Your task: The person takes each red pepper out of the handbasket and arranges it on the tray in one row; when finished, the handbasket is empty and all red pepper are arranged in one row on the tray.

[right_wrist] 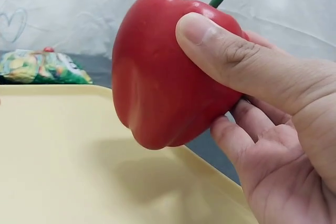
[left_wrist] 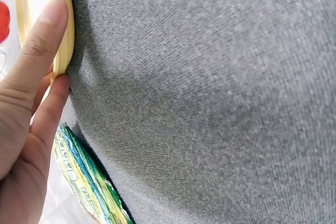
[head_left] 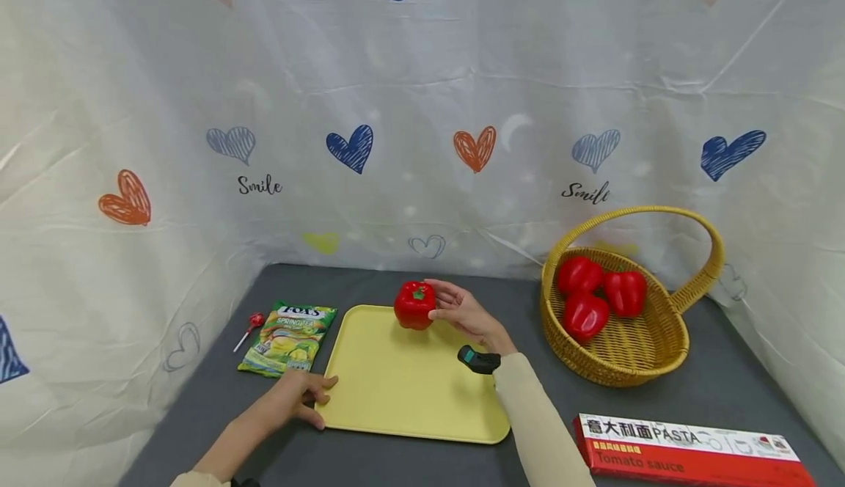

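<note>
My right hand (head_left: 467, 315) holds a red bell pepper (head_left: 413, 308) above the back part of a yellow tray (head_left: 409, 392). In the right wrist view the thumb presses the near side of the bell pepper (right_wrist: 152, 66), and the other fingers go round behind it. Its green stem points up, and its shadow falls on the tray (right_wrist: 47, 150). At the tray's front left corner, my left hand (head_left: 297, 396) grips the rim. Seen from the left wrist, the thumb lies along the tray's edge (left_wrist: 64, 51) with a finger at the corner.
A green and yellow candy bag (head_left: 289, 339) and a red lollipop (head_left: 254, 321) lie left of the tray. On the right stands a yellow wicker basket (head_left: 676, 344) with three red bell peppers (head_left: 585, 317). A red and white pasta box (head_left: 693, 452) lies at the front right.
</note>
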`<move>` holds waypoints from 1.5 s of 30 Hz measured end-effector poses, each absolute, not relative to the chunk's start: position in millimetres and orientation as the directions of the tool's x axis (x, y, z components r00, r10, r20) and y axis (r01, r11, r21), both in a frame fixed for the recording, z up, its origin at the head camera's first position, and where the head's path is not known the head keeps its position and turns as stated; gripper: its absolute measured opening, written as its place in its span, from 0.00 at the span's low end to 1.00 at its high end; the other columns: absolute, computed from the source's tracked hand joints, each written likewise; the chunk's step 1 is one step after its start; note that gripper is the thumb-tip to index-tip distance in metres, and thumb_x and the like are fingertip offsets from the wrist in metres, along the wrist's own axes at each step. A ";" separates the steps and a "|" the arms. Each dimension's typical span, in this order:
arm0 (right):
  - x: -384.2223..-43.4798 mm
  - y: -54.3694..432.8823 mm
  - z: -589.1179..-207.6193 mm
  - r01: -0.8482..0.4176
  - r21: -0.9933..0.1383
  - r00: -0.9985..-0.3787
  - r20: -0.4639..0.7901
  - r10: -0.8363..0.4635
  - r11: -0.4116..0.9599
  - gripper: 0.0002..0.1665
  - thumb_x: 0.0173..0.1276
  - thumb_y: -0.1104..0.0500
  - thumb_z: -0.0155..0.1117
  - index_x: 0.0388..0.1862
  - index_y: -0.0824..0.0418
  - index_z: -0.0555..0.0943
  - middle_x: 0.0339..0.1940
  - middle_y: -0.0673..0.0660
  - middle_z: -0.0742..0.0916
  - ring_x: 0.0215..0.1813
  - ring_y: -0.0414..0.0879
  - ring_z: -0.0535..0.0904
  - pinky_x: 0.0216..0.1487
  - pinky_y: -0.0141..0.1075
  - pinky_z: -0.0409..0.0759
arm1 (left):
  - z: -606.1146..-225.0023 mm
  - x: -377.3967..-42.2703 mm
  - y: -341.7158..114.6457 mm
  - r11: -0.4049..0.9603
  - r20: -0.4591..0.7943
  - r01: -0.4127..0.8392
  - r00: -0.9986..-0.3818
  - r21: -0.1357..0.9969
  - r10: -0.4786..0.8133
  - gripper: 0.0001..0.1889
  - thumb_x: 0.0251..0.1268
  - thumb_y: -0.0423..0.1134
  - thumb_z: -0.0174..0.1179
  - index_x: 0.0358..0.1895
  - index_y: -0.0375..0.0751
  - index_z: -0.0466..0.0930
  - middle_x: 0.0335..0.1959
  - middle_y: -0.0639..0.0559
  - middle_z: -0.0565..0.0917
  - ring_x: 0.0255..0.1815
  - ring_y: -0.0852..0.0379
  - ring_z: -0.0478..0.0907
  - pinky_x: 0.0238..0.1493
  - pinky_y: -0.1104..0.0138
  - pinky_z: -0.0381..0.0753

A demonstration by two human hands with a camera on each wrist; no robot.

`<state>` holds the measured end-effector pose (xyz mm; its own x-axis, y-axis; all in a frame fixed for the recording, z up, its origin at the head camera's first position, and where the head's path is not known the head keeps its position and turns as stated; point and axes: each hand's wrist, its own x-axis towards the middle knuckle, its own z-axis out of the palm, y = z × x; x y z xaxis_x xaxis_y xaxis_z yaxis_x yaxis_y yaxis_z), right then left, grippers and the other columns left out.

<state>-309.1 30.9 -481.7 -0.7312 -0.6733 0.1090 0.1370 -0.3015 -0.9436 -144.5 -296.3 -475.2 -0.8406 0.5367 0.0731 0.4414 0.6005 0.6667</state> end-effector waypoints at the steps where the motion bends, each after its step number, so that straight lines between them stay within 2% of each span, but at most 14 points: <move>1: -311.0 24.3 -481.7 0.139 -0.942 -0.721 0.116 -0.683 -0.307 0.38 0.64 0.77 0.58 0.72 0.69 0.59 0.70 0.64 0.70 0.64 0.49 0.73 0.60 0.40 0.73 | -475.1 -143.9 -297.0 0.596 0.076 0.440 -0.841 0.671 0.535 0.16 0.32 0.38 0.78 0.26 0.32 0.84 0.47 0.24 0.78 0.48 0.40 0.79 0.40 0.67 0.83; 6: -318.0 -3.1 -485.7 0.161 -0.932 -0.674 0.136 -0.726 -0.324 0.36 0.66 0.78 0.54 0.72 0.70 0.59 0.70 0.64 0.70 0.64 0.48 0.73 0.60 0.40 0.73 | -476.5 -142.2 -299.9 0.573 0.119 0.478 -0.826 0.666 0.551 0.16 0.32 0.37 0.78 0.26 0.30 0.84 0.45 0.23 0.78 0.49 0.45 0.78 0.40 0.72 0.81; 11: -320.6 -21.6 -490.1 0.189 -0.930 -0.672 0.110 -0.732 -0.314 0.35 0.65 0.80 0.53 0.71 0.69 0.61 0.69 0.62 0.72 0.64 0.49 0.73 0.60 0.40 0.74 | -478.7 -143.2 -298.7 0.562 0.161 0.524 -0.807 0.640 0.568 0.16 0.31 0.36 0.79 0.25 0.30 0.84 0.44 0.23 0.79 0.47 0.49 0.80 0.40 0.76 0.79; 18: -320.6 -41.4 -491.5 0.199 -0.934 -0.659 0.096 -0.746 -0.296 0.35 0.65 0.80 0.54 0.70 0.68 0.63 0.69 0.64 0.72 0.67 0.53 0.70 0.61 0.41 0.73 | -480.6 -144.0 -295.7 0.586 0.155 0.520 -0.815 0.622 0.558 0.16 0.31 0.37 0.79 0.23 0.32 0.83 0.44 0.24 0.79 0.48 0.45 0.79 0.39 0.71 0.82; 24: -320.1 -56.5 -491.1 0.200 -0.939 -0.670 0.077 -0.739 -0.279 0.36 0.63 0.80 0.56 0.70 0.68 0.64 0.69 0.64 0.72 0.68 0.54 0.69 0.60 0.41 0.73 | -482.1 -143.5 -294.4 0.580 0.119 0.474 -0.831 0.663 0.544 0.16 0.33 0.37 0.78 0.24 0.31 0.82 0.46 0.24 0.78 0.50 0.44 0.78 0.40 0.71 0.82; 37: -317.8 -76.9 -485.8 0.199 -0.946 -0.709 0.042 -0.704 -0.257 0.38 0.60 0.81 0.59 0.70 0.68 0.65 0.69 0.63 0.72 0.68 0.54 0.68 0.58 0.39 0.74 | -477.0 -144.2 -296.7 0.620 0.086 0.448 -0.848 0.644 0.523 0.16 0.32 0.36 0.78 0.25 0.30 0.83 0.47 0.25 0.79 0.50 0.44 0.78 0.41 0.68 0.82; 45: -316.9 -75.8 -484.9 0.170 -0.949 -0.709 0.068 -0.702 -0.264 0.40 0.60 0.81 0.58 0.72 0.68 0.62 0.73 0.65 0.66 0.72 0.54 0.62 0.63 0.37 0.68 | -479.7 -144.0 -297.6 0.639 0.084 0.443 -0.855 0.629 0.511 0.17 0.32 0.37 0.79 0.25 0.31 0.84 0.47 0.27 0.79 0.50 0.49 0.78 0.40 0.72 0.81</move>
